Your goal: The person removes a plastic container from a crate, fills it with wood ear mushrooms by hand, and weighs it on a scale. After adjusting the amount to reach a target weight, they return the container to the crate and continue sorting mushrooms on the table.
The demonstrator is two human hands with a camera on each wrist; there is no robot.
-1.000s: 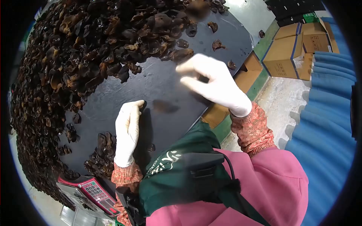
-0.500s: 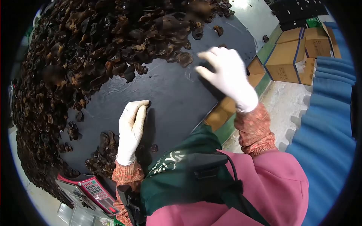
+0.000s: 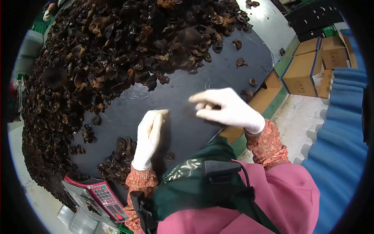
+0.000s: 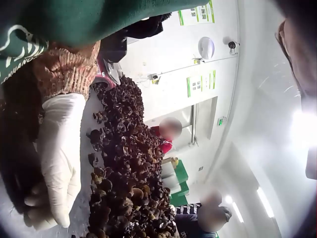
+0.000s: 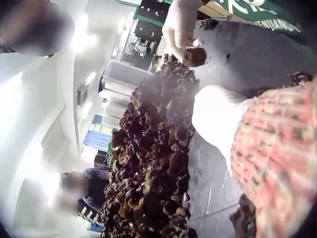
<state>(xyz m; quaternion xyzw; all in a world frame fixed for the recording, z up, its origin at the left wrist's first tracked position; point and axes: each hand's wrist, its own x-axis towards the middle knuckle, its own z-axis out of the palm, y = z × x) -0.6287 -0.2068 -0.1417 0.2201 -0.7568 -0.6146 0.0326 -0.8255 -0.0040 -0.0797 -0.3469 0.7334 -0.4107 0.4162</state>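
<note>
Brown wood ear mushrooms [image 3: 128,43] lie in a large heap over the far and left parts of the dark table [image 3: 113,121]. My gloved right hand [image 3: 230,109] hovers over the near right part of the table, thumb and forefinger pointing left. At their tips is a wood ear mushroom [image 5: 194,57], clearest in the right wrist view and a brown blur in the head view. My gloved left hand [image 3: 149,134] stays low over the table, fingers loosely bent, also seen in the left wrist view; nothing shows held. Beside its wrist is a small pile of mushrooms [image 3: 119,158].
A red scale [image 3: 99,195] stands at the table's near left. Single mushrooms [image 3: 240,62] lie towards the right edge. An open cardboard box [image 3: 269,91] sits by that edge, with more cartons [image 3: 302,74] behind. A blue curtain [image 3: 339,128] hangs at right. Other people [image 4: 168,134] stand beyond the heap.
My right hand swung up and right, then came back down and left with a mushroom at its fingertips. A blurred mushroom between the hands one second ago is gone. The view has shifted slightly.
</note>
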